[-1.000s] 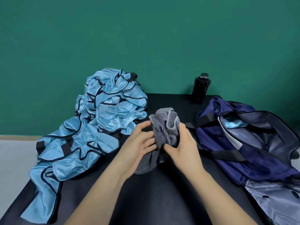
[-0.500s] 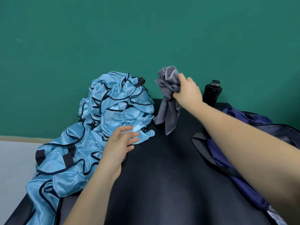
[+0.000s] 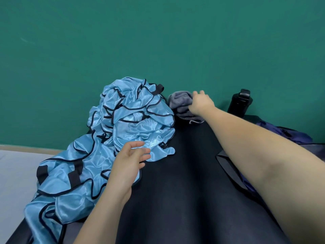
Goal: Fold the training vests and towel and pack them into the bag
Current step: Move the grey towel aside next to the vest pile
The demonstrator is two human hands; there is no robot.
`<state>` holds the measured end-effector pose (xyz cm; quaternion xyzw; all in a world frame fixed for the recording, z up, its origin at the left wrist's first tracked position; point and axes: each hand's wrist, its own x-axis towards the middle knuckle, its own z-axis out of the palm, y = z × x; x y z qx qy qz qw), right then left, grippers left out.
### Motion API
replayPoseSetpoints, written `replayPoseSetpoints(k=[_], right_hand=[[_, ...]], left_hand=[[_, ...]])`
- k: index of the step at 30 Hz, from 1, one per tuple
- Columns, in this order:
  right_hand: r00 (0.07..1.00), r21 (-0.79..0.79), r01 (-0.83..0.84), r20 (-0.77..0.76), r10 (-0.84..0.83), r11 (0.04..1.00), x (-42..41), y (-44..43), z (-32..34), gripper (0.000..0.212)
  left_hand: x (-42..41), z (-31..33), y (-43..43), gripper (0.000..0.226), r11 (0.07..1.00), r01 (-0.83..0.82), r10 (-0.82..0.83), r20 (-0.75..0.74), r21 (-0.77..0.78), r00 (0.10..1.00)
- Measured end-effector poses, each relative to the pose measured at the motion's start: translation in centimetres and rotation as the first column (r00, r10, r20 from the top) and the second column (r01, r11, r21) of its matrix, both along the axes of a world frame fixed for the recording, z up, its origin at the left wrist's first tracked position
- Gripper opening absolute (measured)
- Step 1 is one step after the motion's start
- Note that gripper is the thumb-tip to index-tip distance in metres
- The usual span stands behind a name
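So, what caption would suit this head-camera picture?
Right hand on the towel at the table's far edge; left hand open over the vests.

The black surface (image 3: 184, 191) carries heaped light-blue vests (image 3: 133, 124) at left, a crumpled grey towel (image 3: 179, 101) and upright black bottle (image 3: 240, 103) at its far edge, a navy bag (image 3: 284, 136) at right.

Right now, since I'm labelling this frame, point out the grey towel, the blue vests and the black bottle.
grey towel (image 3: 179, 100): head view, on its bunched upper fold.
blue vests (image 3: 133, 127): head view, middle of the heap.
black bottle (image 3: 238, 106): head view, on its body.
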<state>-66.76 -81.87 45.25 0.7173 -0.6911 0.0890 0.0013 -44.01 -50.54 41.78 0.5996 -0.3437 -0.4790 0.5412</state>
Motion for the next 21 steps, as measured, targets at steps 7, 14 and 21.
replayPoseSetpoints(k=[7,14,21], right_hand=[[0.955,-0.028,-0.291,0.053,0.292,0.956,3.7,0.9,-2.1,0.047],[0.899,0.047,-0.422,0.152,0.411,0.905,8.4,2.0,-4.6,0.054],[0.883,-0.225,-0.353,0.241,0.403,0.908,8.9,3.9,-1.3,0.005]], left_hand=[[-0.4,0.0,0.0,0.022,1.000,0.000,-0.001,0.003,0.016,1.000],[-0.5,0.1,-0.1,0.021,1.000,-0.007,0.007,0.005,0.009,1.000],[-0.7,0.3,0.1,0.018,1.000,0.004,-0.004,0.025,-0.021,1.000]])
